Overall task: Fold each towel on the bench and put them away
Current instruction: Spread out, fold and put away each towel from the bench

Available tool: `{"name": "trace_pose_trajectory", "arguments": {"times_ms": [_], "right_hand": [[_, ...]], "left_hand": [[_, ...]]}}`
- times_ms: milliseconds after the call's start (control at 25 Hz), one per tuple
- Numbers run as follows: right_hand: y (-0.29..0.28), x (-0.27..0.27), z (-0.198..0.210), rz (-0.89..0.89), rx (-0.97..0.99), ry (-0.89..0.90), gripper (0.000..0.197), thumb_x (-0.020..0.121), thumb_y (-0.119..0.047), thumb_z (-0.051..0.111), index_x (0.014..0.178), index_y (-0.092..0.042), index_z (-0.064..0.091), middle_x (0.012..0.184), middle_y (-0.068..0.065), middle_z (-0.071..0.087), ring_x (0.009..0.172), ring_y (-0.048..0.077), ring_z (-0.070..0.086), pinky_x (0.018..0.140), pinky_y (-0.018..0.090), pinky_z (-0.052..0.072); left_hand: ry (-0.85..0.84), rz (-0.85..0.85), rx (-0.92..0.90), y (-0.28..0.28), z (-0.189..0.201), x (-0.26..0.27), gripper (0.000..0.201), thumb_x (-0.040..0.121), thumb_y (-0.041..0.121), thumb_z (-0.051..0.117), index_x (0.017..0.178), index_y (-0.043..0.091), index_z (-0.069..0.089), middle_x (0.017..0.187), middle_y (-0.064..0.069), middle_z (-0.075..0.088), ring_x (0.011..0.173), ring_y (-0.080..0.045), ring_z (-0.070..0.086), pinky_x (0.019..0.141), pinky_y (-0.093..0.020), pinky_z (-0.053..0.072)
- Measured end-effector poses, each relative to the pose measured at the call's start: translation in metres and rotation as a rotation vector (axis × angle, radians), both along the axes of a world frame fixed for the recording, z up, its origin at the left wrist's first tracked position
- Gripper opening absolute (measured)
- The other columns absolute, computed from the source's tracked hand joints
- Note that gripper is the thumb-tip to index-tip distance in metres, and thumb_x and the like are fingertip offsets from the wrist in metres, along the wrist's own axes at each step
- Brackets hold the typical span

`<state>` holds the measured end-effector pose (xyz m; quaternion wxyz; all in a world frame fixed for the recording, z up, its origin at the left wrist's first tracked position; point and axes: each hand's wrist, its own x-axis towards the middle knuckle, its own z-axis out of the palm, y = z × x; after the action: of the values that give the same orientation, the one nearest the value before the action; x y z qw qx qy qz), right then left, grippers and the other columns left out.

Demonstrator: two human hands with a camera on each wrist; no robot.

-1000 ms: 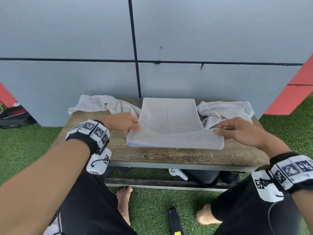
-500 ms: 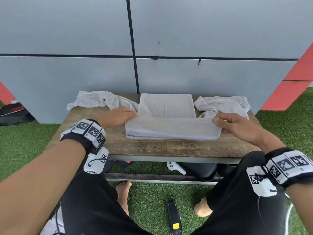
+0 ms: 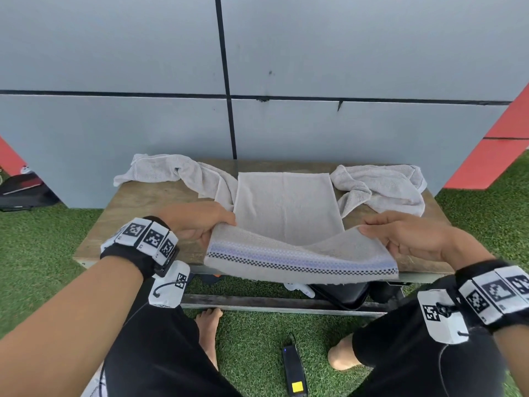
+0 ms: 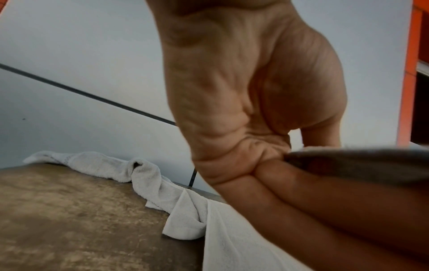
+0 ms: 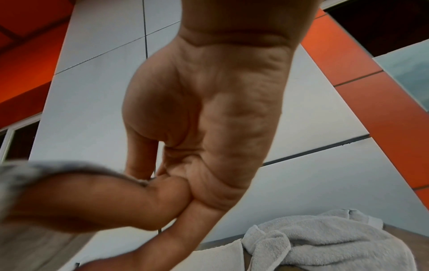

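A pale grey towel [image 3: 286, 207] lies flat in the middle of the wooden bench [image 3: 148, 199]. Its near end, with a blue and black checked band [image 3: 300, 260], is lifted above the bench's front edge. My left hand [image 3: 213, 229] pinches the near left corner and my right hand [image 3: 372, 233] pinches the near right corner. The left wrist view shows thumb and fingers [image 4: 285, 176] clamped on the towel edge [image 4: 352, 161]; the right wrist view shows the same grip on the towel [image 5: 34, 170]. A crumpled towel [image 3: 177, 174] lies at the back left, another crumpled towel [image 3: 383, 186] at the back right.
A grey panelled wall [image 3: 257, 81] stands right behind the bench. Under the bench sit a dark bag [image 3: 343, 293] and a white controller [image 3: 300, 289]. A black device [image 3: 294, 371] lies on the green turf between my bare feet.
Both hands have lifted the towel's near end and drawn it back toward me, off the folded part, so the checked band now hangs over the bench's front edge.
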<state>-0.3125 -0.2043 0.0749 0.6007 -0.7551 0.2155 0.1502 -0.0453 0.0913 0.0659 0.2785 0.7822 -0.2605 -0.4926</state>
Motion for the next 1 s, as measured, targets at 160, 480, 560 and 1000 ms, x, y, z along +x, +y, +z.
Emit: {"name": "trace_pose_trajectory", "arguments": {"times_ms": [160,480,560,1000], "right_hand": [[-0.014,0.021,-0.007,-0.147,-0.123,-0.125,0.028,0.102,-0.023,0.054,0.097,0.003,0.065,0.085,0.005,0.067,0.072,0.012,0.066,0.058,0.022,0.053],[-0.075,0.116,-0.032,-0.448,-0.616,-0.252,0.03,0.097,-0.031,0.06,0.083,-0.006,0.07,0.083,0.015,0.07,0.075,0.034,0.063,0.069,0.042,0.055],[-0.089,0.145,-0.044,-0.474,-0.687,-0.237,0.031,0.097,-0.029,0.059,0.084,-0.004,0.069,0.086,0.017,0.07,0.076,0.034,0.063,0.064,0.036,0.05],[-0.142,0.239,-0.118,-0.417,-0.916,-0.109,0.023,0.097,-0.027,0.057,0.09,-0.007,0.067,0.084,0.01,0.068,0.083,0.032,0.061,0.073,0.036,0.048]], "left_hand": [[-0.219,0.169,-0.12,-0.018,0.002,0.012,0.031,0.103,0.022,0.049,0.076,0.011,0.059,0.053,0.004,0.056,0.039,-0.009,0.055,0.037,-0.019,0.04],[-0.682,0.219,-0.233,-0.08,-0.013,0.082,0.036,0.103,0.035,0.049,0.095,0.006,0.071,0.091,-0.019,0.07,0.072,-0.022,0.059,0.058,-0.027,0.041],[-0.739,0.239,-0.224,-0.1,-0.021,0.1,0.035,0.103,0.031,0.049,0.097,0.003,0.069,0.088,-0.016,0.069,0.073,-0.022,0.057,0.06,-0.03,0.04],[-0.879,0.218,-0.123,-0.173,-0.099,0.197,0.02,0.095,0.02,0.059,0.086,0.004,0.068,0.085,-0.009,0.068,0.084,-0.028,0.06,0.076,-0.032,0.044]]}}
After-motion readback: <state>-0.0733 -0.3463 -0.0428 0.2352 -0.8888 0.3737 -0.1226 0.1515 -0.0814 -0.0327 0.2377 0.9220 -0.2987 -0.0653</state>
